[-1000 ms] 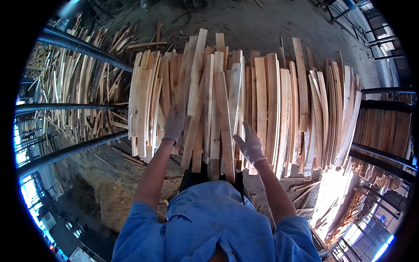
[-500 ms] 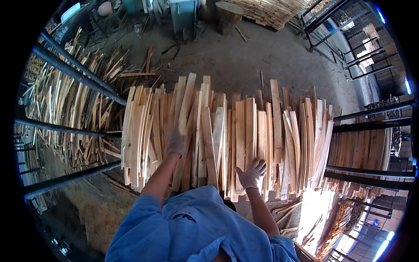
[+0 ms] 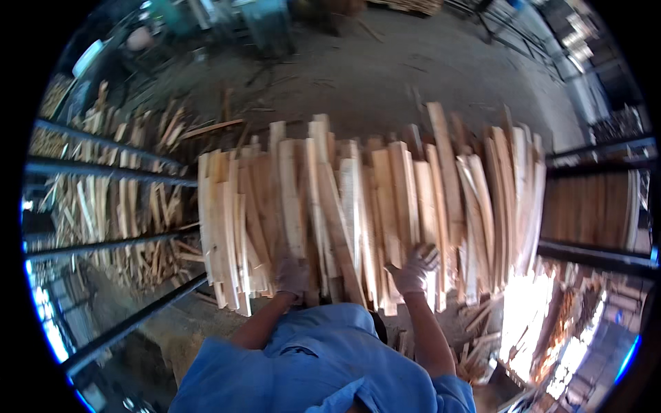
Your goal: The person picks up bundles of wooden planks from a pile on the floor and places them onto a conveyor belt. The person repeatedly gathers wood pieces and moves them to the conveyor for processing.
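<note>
Many long, narrow wooden planks [image 3: 391, 206] lie side by side in a broad row before me, their ends uneven. My left hand [image 3: 292, 277], in a pale glove, is at the near end of a plank [image 3: 295, 199] left of the middle. Motion smears its fingers, so I cannot tell whether they grip the wood. My right hand [image 3: 414, 268], gloved too, lies open on the near part of the planks right of the middle, thumb and fingers apart.
Dark metal bars [image 3: 113, 175] stick out on the left, above a loose heap of wood strips [image 3: 103, 206]. More bars [image 3: 599, 258] extend at the right, beside another plank stack [image 3: 589, 210]. Beyond the row is a grey floor [image 3: 385, 69] with a bluish bin [image 3: 265, 27].
My left hand has come nearer to me, from midway along the planks to their near ends. Slanted planks around it now lie straighter. My right hand stays open on the wood. The view has shifted.
</note>
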Demonstrator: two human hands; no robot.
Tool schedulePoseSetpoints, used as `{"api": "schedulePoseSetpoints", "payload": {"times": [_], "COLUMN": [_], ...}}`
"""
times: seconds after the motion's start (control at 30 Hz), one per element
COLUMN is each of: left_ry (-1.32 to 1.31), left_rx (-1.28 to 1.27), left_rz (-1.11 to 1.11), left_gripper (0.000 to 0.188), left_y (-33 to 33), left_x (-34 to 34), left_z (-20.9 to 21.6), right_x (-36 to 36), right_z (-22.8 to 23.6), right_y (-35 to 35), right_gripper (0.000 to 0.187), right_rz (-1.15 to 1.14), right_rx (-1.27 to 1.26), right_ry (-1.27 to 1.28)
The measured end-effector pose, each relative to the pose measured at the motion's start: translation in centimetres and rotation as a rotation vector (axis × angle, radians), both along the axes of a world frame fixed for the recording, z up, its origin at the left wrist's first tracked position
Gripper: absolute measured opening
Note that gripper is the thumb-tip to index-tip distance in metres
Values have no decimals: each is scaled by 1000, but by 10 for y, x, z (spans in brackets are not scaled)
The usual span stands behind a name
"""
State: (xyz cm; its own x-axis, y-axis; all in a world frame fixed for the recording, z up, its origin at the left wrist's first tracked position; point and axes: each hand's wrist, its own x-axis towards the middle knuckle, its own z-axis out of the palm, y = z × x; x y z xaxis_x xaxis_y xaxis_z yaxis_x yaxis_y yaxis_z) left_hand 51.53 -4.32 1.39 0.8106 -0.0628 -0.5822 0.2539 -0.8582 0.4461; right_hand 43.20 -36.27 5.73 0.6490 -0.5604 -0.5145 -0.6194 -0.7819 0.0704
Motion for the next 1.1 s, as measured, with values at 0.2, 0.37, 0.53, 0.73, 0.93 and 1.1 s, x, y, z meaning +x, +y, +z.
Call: {"api": "schedulePoseSetpoints", "payload": {"times": [0.2, 0.37, 0.53, 0.73, 0.93, 1.1], "left_ry": [-397, 118, -26, 41, 243, 363], "left_rx": [142, -67, -23, -136, 88, -14], "left_rz": [-91, 45, -34, 469, 452, 753], "left_gripper": [53, 69, 50, 55, 49, 45], "left_y": [9, 27, 49, 138, 181, 137], "left_x": [-25, -27, -84, -225, -433, -553], "left_z": [-44, 4, -9, 26, -52, 1], "right_x": [-5, 3, -23, -16, 13, -29], "right_z": [10, 23, -42, -127, -130, -141], "right_y": [12, 43, -7, -61, -73, -123], "right_gripper": [116, 113, 119, 130, 139, 128], "right_rz": [86, 203, 264, 205, 255, 585], "right_rx": [-124, -326, -231, -194, -164, 14], "right_ry": [-35, -30, -171, -151, -157, -357]}}
